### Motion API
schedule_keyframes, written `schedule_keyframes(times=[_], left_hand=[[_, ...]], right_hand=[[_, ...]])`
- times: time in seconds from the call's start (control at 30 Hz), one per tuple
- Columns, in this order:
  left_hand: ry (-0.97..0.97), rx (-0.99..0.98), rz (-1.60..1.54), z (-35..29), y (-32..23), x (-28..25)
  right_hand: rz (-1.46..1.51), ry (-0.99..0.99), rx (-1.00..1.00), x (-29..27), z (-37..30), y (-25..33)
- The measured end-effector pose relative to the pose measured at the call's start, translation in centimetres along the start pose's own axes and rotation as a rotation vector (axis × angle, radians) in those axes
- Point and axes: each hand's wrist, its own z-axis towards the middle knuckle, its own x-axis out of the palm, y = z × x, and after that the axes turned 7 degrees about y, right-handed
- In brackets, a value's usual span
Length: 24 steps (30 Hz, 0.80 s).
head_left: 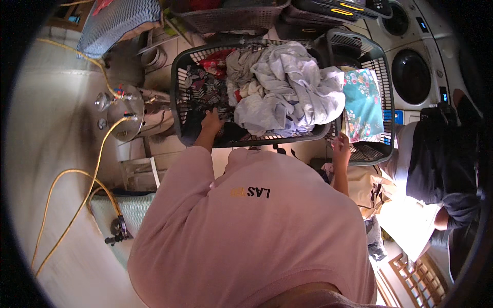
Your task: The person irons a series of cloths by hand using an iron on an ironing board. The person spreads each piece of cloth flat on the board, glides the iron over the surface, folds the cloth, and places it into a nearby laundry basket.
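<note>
My left hand reaches over the near edge of a dark plastic laundry basket. Its fingers are closed on a dark patterned garment at the left side of the load. A heap of crumpled pale grey-white cloth fills the middle of this basket, with a red cloth behind on the left. To the right, my right hand is at the near left corner of a flat teal floral cloth, fingers bent around its edge. This cloth lies over a second dark basket.
Front-loading washing machines stand at the right. A co-worker in black is beside them, near a brightly lit white surface. Yellow hoses run from a metal cylinder at left. More baskets stand at the back.
</note>
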Motion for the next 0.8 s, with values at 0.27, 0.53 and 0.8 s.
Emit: schedule_keyframes(times=[0.27,0.53,0.8], left_hand=[[-0.365,0.237,-0.589,0.1,-1.5,-11.4],[-0.406,0.393,-0.998,-4.4,-2.1,-18.0],[-0.445,0.256,-0.584,-6.2,5.4,-11.4]], right_hand=[[-0.194,0.687,-0.449,13.7,3.1,10.2],[-0.528,1.158,-0.945,27.3,0.7,11.3],[-1.117,1.226,-0.961,32.1,0.2,8.6]])
